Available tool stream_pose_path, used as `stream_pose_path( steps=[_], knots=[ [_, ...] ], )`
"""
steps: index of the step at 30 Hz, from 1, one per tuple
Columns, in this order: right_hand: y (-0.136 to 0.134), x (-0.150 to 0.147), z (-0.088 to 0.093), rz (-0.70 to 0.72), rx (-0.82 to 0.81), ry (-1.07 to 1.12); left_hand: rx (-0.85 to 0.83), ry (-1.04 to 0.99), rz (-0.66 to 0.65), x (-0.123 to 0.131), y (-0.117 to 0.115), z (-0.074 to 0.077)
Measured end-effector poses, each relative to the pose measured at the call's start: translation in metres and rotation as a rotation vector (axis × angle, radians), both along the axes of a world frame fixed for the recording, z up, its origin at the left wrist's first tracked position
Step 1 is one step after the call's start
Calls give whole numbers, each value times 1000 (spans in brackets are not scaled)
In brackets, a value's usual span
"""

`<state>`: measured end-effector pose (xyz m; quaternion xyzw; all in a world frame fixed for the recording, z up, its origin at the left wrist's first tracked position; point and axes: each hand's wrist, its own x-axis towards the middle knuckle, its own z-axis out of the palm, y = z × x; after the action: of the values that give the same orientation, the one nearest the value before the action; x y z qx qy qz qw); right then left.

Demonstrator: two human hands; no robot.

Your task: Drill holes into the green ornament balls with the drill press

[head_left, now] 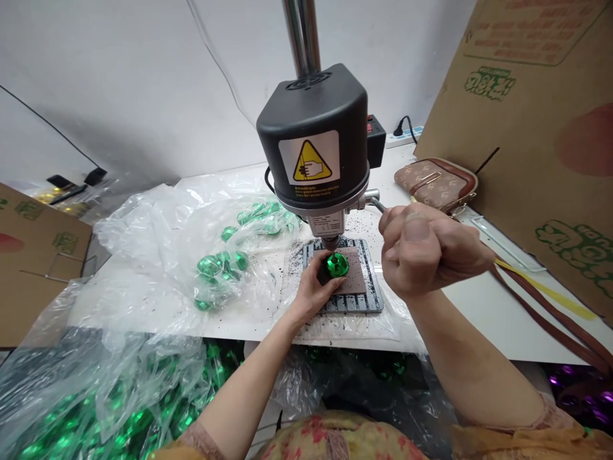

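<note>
A small bench drill press [313, 112] with a black housing and a hand-warning sticker stands in front of me. Beneath its chuck [330, 243], my left hand [313, 287] grips a shiny green ball [338, 265] between thumb and fingers. The ball rests on a brown square board [355, 281], which lies on the slotted metal base [374, 299]. Whether the bit touches the ball is hard to make out. My right hand [424, 249] is closed around the press's feed lever [377, 203], whose grip end is hidden in the fist.
More green balls [211, 268] lie on clear plastic sheeting [143, 223] at the left. Dark shavings dot the white table [253, 322]. A bagful of green balls [119, 409] is below the front edge. A patterned purse [433, 182] and cardboard box [541, 128] stand right.
</note>
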<state>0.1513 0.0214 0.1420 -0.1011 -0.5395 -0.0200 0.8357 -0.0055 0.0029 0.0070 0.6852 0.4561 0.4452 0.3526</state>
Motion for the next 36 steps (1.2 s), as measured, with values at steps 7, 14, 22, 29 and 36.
stream_pose_path(
  steps=[7, 14, 22, 29, 36],
  knots=[
    [-1, 0, -4, -13, 16, -21, -26, -10, -5, -1, 0, -1],
    [2, 1, -9, -11, 48, -28, -31, -27, -11, 0, 0, -2],
    [3, 2, -16, 0, 64, -60, -17, -14, -6, 0, 0, -2],
    [-6, 0, -5, -22, -46, -33, -9, -29, -9, 1, 1, -4],
    [-7, -4, 44, -13, -322, 31, 196, 133, 320, 7, -26, 2]
  ],
)
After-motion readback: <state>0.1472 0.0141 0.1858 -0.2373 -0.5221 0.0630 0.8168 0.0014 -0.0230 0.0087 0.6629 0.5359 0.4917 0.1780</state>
